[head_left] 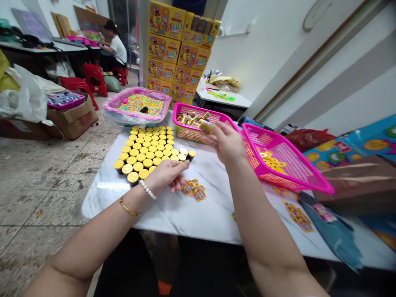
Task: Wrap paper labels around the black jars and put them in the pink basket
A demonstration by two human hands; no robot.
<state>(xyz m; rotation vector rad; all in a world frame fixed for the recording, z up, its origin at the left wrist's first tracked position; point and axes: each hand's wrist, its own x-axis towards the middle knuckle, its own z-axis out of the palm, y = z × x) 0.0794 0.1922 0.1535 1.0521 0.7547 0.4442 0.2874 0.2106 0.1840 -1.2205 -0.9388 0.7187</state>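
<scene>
My right hand (227, 142) is raised over the front of a pink basket and pinches a small yellow-labelled tube (206, 126), blurred at its edges. Beneath it, my left hand (167, 175) is low over the table, thumb stretched out and fingers loosely bent, with nothing visible in it. Just right of its fingertips lie several small printed yellow cards (195, 190). Beyond that hand stand rows of dark cups with yellow lids (140, 157), packed close together. The pink basket (182, 134) behind them contains more small yellow-and-brown tubes (192, 119).
A second pink basket (309, 183) at right holds yellow ring-like pieces (272, 161). A plastic-lined tub (108, 108) of colourful beads or candies stands back left. Yellow boxes (165, 45) are stacked behind. More cards (298, 216) and blue cloth (332, 231) lie at right. A person (118, 47) sits far left.
</scene>
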